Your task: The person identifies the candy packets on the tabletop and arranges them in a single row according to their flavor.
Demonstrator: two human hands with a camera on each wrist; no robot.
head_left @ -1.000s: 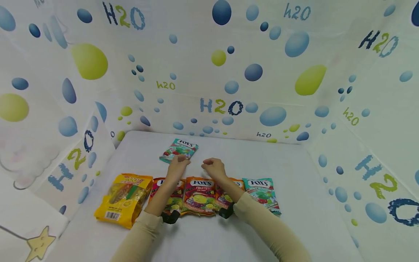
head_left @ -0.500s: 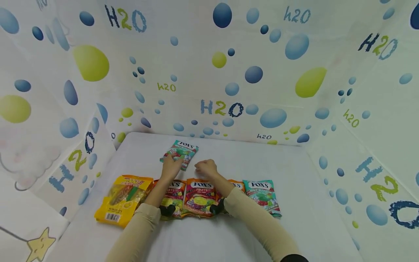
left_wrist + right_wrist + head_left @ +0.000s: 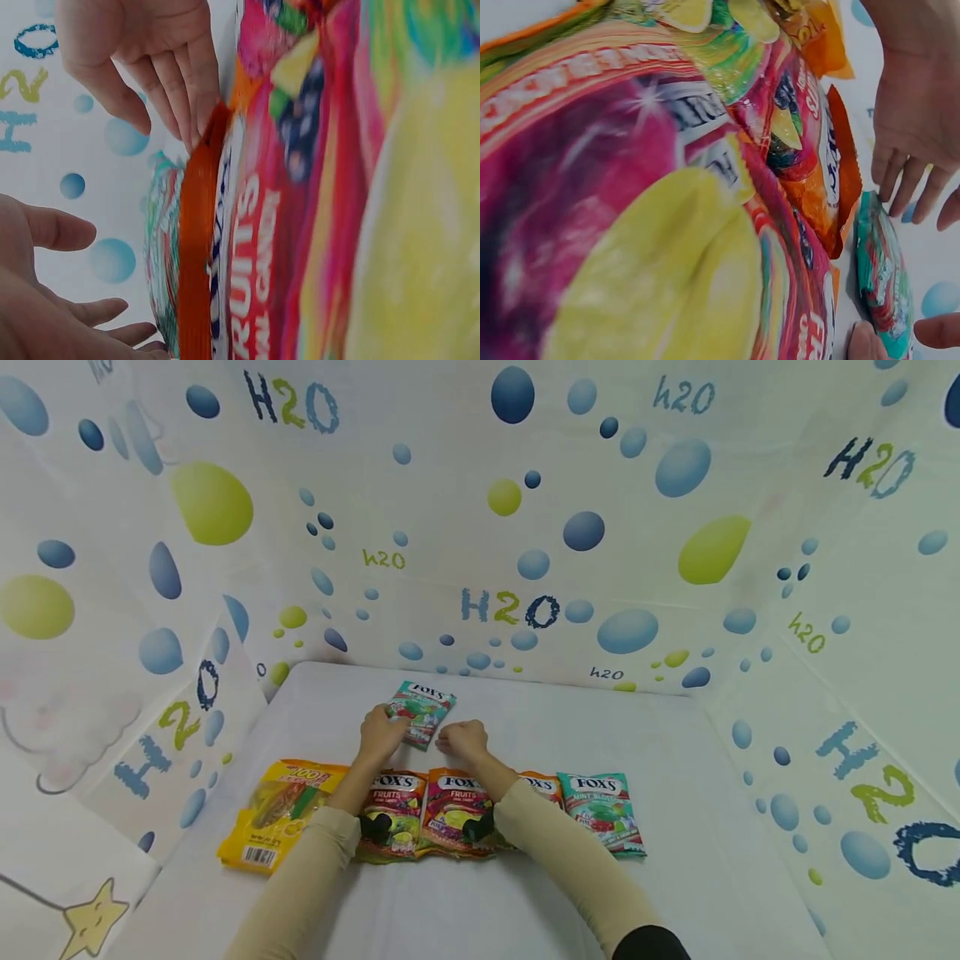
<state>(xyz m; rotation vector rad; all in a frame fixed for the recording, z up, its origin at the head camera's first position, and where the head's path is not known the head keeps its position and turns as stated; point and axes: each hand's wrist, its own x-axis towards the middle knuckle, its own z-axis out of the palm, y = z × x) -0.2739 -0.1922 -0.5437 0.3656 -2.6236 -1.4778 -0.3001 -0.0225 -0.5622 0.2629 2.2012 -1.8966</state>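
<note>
A teal FOX'S candy bag [image 3: 424,708] lies tilted on the white table behind a row of other bags. My left hand [image 3: 381,735] is at its left side, the fingertips right at the bag's edge. Beyond the bag's lower right corner is my right hand [image 3: 463,740]. In the left wrist view, the left hand [image 3: 45,292] has its thumb apart from relaxed fingers, and the right hand [image 3: 150,56] shows extended fingers. The right wrist view has the left hand's fingertips close over the teal bag [image 3: 885,274]. Neither hand grips anything.
The front row holds a yellow candy bag [image 3: 262,827], a red FOX'S Fruits bag [image 3: 401,806], another Fruits bag [image 3: 444,814], an orange-topped bag [image 3: 543,787] partly behind the right forearm, and a teal Mint bag [image 3: 602,810]. A patterned backdrop [image 3: 435,502] surrounds the table.
The left hand has moved left and down, from over the teal bag to its left edge. The bag has turned slightly, its lower end swinging right. The right hand has shifted left towards it.
</note>
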